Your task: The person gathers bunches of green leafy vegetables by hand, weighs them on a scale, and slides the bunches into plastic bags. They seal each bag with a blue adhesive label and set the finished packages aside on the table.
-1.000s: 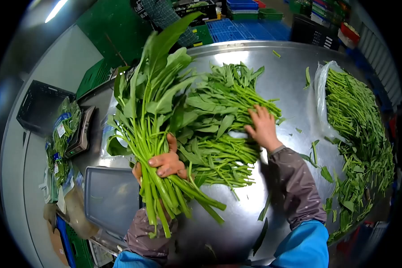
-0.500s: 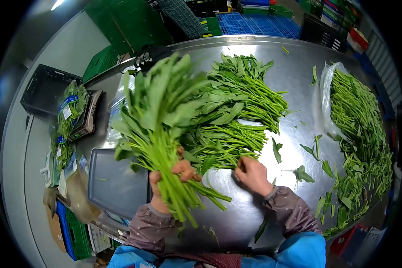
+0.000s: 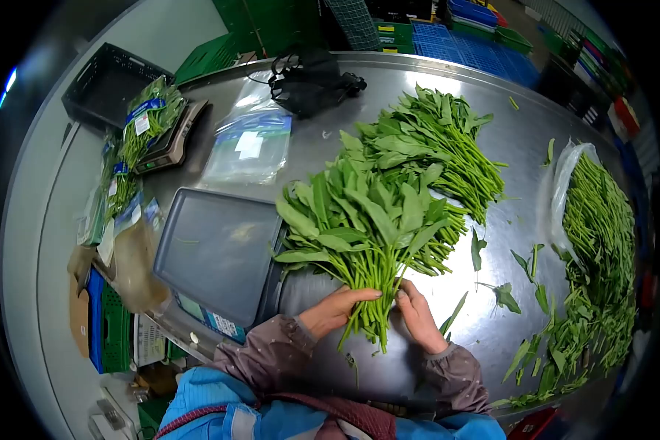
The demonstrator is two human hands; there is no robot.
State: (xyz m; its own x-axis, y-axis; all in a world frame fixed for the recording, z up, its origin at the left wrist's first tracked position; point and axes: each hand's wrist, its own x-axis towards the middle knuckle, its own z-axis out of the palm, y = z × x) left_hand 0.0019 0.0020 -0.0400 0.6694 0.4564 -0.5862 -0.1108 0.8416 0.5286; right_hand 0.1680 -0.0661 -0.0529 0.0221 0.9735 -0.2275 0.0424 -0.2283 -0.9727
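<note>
A bunch of long-stemmed leafy greens [image 3: 370,220], its leaves pointing away from me, is between my hands over the table. My left hand [image 3: 337,306] is closed round the stems from the left, thumb across the front. From the right, my right hand [image 3: 416,312] presses on the same stems, its fingers partly hidden behind them. Right behind the held bunch lie more bunches of the greens [image 3: 469,165], stems toward the right. A grey tray [image 3: 220,253], apparently part of a scale, stands left of my left hand.
Loose greens spill from a clear plastic bag [image 3: 562,194] at the right. Stray leaves [image 3: 504,295] lie on the metal table [image 3: 521,213]. Flat plastic bags [image 3: 253,143] and a black bundle [image 3: 312,81] are at the back. Packed greens [image 3: 150,121] rest on a small scale [image 3: 176,147], beside a black crate [image 3: 110,84].
The bunch of greens has come down and to the right in my left hand. My right hand, earlier apart from it near the other stems, now touches its stems. The view has shifted.
</note>
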